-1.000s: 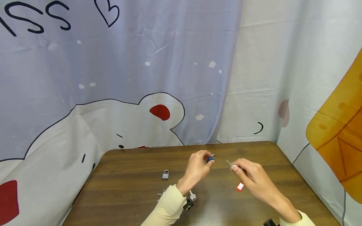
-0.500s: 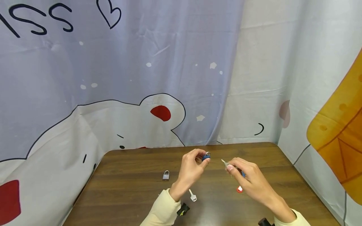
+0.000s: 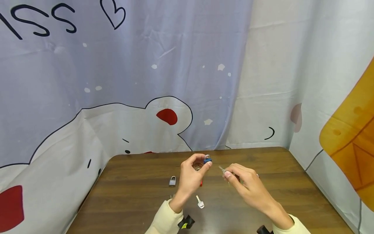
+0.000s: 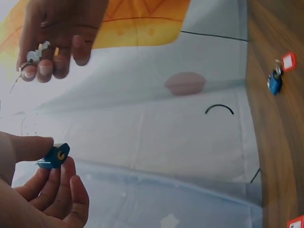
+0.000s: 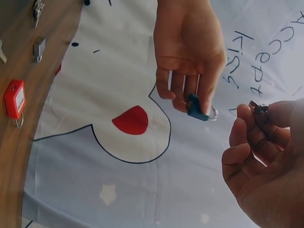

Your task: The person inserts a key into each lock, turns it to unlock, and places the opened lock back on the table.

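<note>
wide brown table below, both hands raised over its far middle. the left hand pinches a small blue padlock between thumb and curled fingers, keyhole showing in the left wrist view. the right hand pinches a silver key, tip aimed at the lock but just short of it, so the key is not yet in. a silver padlock and a white-tagged key lie on the wood. no containers anywhere in sight.

Padlock on table, left of left hand; key nearer.
</note>
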`<state>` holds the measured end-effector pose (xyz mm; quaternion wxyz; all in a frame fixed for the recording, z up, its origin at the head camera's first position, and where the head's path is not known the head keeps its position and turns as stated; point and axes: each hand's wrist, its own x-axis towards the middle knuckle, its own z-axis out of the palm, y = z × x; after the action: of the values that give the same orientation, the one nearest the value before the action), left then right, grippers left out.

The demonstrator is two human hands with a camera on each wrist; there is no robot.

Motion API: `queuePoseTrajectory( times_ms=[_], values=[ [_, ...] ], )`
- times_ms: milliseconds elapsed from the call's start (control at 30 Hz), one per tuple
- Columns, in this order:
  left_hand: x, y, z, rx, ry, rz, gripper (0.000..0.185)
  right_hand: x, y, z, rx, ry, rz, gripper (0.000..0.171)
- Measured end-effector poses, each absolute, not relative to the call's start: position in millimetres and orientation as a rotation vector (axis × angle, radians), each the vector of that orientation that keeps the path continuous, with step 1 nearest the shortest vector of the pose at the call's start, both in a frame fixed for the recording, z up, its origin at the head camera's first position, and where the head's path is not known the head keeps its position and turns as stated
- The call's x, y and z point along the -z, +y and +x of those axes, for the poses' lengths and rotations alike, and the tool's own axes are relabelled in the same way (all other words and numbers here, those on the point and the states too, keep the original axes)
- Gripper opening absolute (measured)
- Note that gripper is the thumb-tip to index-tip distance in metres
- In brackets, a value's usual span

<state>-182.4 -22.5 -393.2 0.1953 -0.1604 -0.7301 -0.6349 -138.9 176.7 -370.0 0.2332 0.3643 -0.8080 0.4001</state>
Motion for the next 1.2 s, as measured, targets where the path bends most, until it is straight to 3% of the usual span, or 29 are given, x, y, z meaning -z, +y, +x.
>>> queuePoseTrajectory(
  times_ms=[500, 867, 1200],
  values=[
    [383.8, -35.6, -171.4, 2.275, -1.810, -0.293, 0.025, 377.9, 154.3, -141.1, -1.127, -2.187, 1.036, 0.024],
    [382.4, -36.1, -158.2, 2.718, -1.482, -0.242, 0.014, 384.3, 143.4, -143.2, -1.121, -2.160, 1.012, 0.021],
    [380.9, -34.4, -148.8, 2.901, -1.273, -0.254, 0.015, 386.5, 135.5, -143.2, -1.088, -2.158, 0.976, 0.017]
  ],
)
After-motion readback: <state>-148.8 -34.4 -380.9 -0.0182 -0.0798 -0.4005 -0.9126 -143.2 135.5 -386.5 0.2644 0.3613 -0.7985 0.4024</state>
